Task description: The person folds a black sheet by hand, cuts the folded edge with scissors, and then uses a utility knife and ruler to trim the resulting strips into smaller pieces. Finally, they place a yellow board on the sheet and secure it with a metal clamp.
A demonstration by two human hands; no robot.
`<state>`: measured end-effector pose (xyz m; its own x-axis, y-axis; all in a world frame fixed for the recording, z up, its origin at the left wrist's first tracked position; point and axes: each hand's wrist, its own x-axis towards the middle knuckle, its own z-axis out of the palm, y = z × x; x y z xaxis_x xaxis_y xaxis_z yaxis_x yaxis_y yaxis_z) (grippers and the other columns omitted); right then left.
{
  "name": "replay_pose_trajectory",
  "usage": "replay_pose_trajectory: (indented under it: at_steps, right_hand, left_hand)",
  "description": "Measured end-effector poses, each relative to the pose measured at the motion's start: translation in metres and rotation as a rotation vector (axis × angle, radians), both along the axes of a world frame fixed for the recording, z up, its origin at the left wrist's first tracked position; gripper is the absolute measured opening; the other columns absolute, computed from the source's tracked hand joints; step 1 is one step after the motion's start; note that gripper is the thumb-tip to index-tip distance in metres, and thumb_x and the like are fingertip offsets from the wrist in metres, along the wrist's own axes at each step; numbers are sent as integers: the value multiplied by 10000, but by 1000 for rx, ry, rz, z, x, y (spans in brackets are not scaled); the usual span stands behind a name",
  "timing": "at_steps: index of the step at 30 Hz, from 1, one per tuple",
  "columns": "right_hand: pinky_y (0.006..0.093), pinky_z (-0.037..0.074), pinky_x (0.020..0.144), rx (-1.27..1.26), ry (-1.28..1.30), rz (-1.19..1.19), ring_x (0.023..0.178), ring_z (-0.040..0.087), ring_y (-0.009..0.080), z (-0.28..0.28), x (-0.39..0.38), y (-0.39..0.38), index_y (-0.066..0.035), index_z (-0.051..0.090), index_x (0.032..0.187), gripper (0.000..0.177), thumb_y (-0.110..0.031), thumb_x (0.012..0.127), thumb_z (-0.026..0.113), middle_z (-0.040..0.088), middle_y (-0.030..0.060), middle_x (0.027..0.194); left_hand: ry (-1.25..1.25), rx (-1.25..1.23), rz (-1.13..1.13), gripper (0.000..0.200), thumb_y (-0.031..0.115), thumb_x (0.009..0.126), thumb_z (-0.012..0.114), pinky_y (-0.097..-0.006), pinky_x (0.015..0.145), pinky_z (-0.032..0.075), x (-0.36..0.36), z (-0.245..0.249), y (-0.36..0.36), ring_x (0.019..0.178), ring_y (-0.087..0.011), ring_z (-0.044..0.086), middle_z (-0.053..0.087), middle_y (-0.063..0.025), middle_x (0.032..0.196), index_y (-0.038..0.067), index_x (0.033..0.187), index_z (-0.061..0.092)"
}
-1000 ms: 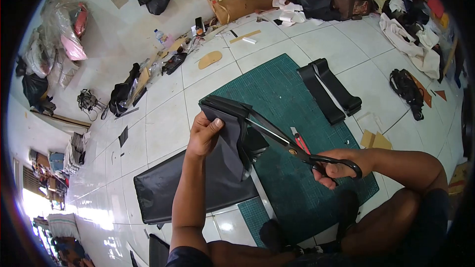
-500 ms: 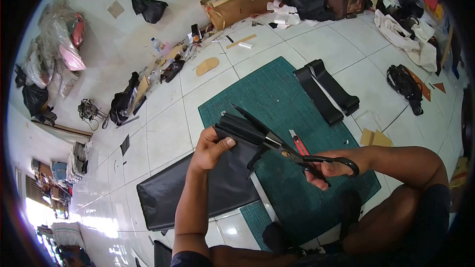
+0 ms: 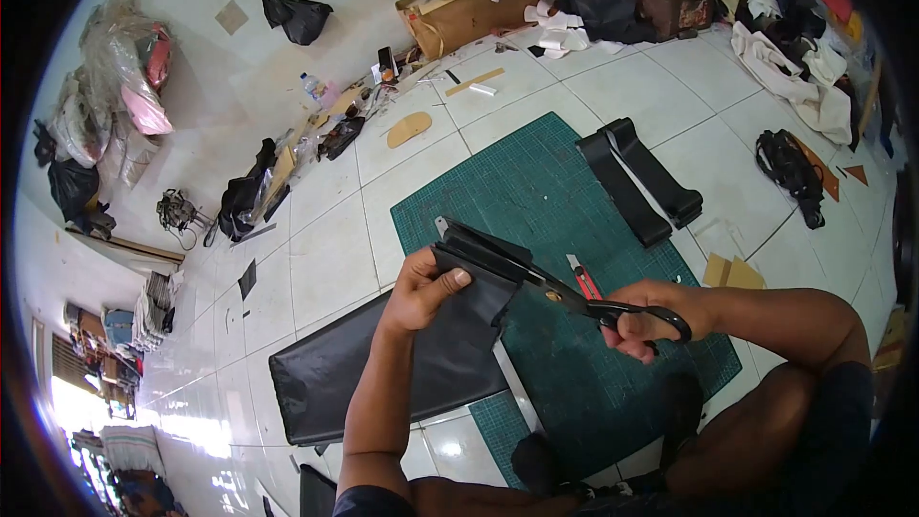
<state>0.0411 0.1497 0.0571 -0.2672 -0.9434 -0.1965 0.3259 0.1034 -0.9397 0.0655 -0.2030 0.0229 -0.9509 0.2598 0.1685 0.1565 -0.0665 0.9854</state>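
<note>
My left hand (image 3: 422,293) pinches a folded piece of black sheet material (image 3: 476,295), thumb on top. My right hand (image 3: 643,322) grips the black-handled scissors (image 3: 572,299), whose blades now lie nearly together along the upper edge of that piece. The blade tips are partly hidden by the black material. Beneath both hands lies a green cutting mat (image 3: 498,172). A red utility knife (image 3: 582,277) rests on the mat just beyond the scissors. A metal ruler (image 3: 517,387) lies along the mat's near left part.
A larger black sheet bundle (image 3: 364,373) lies left of the mat. Folded black strips (image 3: 639,180) lie across its far right edge. Brown card pieces (image 3: 732,272) and a black strap bundle (image 3: 791,177) sit on the tiles to the right. Scraps line the wall.
The scissor blades have closed onto the black material; before, they stood apart with one blade above it. The whole view has shifted slightly.
</note>
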Motion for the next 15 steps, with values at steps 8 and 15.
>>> replay_pose_trajectory:
  at_steps: [8, 15]
  right_hand:
    - [245, 471, 552, 243, 182, 7, 570, 543, 87, 6, 1, -7, -54, 561, 910, 478, -529, 950, 589, 511, -25, 655]
    - [268, 490, 655, -61, 11, -6, 708, 571, 114, 4, 5, 6, -17, 524, 1013, 513, -528, 971, 544, 548, 26, 773]
  left_hand:
    - [7, 38, 5, 220, 100, 930, 667, -297, 895, 463, -1, -4, -1, 979, -126, 604, 692, -31, 1054, 0, 1125, 662]
    - [72, 422, 48, 408, 183, 923, 667, -399, 1050, 419, -14, -4, -28, 1186, -242, 581, 632, -100, 1253, 42, 1291, 562]
